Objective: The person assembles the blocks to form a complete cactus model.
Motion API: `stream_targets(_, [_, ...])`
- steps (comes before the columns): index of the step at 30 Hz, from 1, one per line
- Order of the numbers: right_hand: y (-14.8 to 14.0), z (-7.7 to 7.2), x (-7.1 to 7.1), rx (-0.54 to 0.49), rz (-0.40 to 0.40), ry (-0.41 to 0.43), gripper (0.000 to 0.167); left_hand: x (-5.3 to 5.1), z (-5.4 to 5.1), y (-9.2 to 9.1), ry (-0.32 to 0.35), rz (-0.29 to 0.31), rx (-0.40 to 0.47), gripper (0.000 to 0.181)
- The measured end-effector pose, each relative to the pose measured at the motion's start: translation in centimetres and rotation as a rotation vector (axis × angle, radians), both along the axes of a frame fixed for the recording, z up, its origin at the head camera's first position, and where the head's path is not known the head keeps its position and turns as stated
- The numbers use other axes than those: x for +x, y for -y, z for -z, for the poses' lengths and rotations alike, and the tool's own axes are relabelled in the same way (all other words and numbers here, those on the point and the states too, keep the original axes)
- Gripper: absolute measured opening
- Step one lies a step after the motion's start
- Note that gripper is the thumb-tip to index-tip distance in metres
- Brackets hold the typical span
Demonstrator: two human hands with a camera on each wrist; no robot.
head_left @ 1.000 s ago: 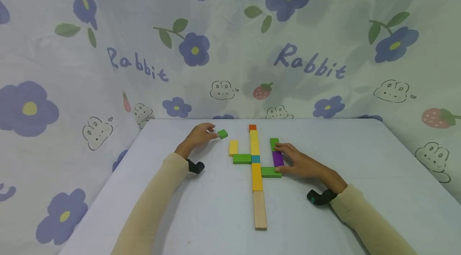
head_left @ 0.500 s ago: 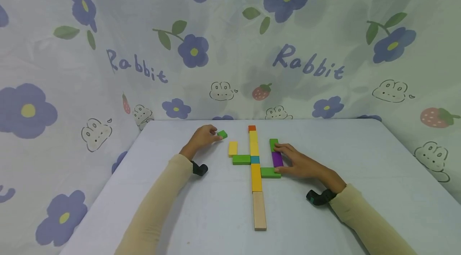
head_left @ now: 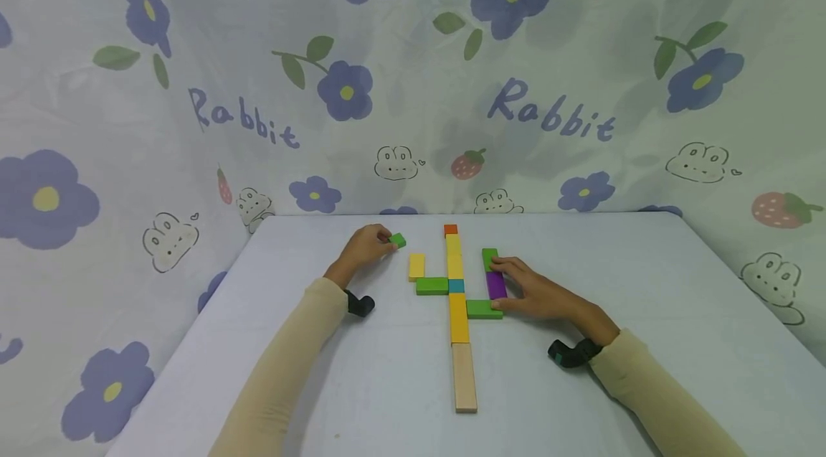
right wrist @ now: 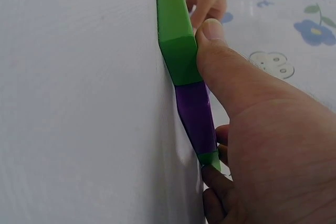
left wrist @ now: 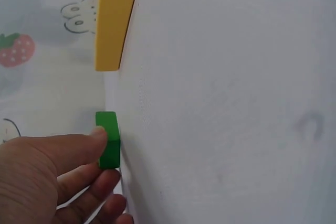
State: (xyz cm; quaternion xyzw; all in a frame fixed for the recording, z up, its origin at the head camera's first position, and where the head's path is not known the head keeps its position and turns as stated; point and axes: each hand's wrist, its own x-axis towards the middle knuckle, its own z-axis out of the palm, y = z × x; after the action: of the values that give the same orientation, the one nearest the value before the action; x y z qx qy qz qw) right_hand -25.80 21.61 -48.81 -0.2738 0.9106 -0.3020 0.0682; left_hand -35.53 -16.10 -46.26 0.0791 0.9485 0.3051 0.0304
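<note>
In the head view my left hand [head_left: 366, 247] pinches a small green block [head_left: 397, 240] at the far left of the block pattern. The left wrist view shows the thumb on one face of this green block [left wrist: 108, 140], with fingertips below it. My right hand [head_left: 535, 290] rests beside the right branch of blocks. Its thumb touches the long green block [head_left: 480, 309], and its fingers reach the upper green block [head_left: 490, 259]. Between these lies a purple block [head_left: 496, 285]. In the right wrist view, the purple block [right wrist: 197, 116] adjoins both green ones.
A central column runs from an orange-red block [head_left: 450, 229] through yellow blocks [head_left: 454, 256], a blue block [head_left: 456, 285] and an amber block [head_left: 459, 317] to a plain wood block [head_left: 464, 378]. Leftward lie a green block [head_left: 432, 286] and a yellow block [head_left: 416, 267].
My left hand has moved slightly right to the small green block and now pinches it. The right hand stays on the right branch, and the other blocks lie as before.
</note>
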Motion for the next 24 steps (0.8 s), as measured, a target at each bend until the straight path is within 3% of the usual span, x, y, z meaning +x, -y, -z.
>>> stream_targets(11, [0.05,-0.03,0.05,-0.010,-0.005,0.004,0.085,0.21,-0.57,0.28,0.047,-0.010,0.038,0.044])
stream_targets(24, [0.09,0.14,-0.13,-0.001,0.010,0.013,0.086,0.53,-1.02,0.09,0.054,0.087,0.081,0.039])
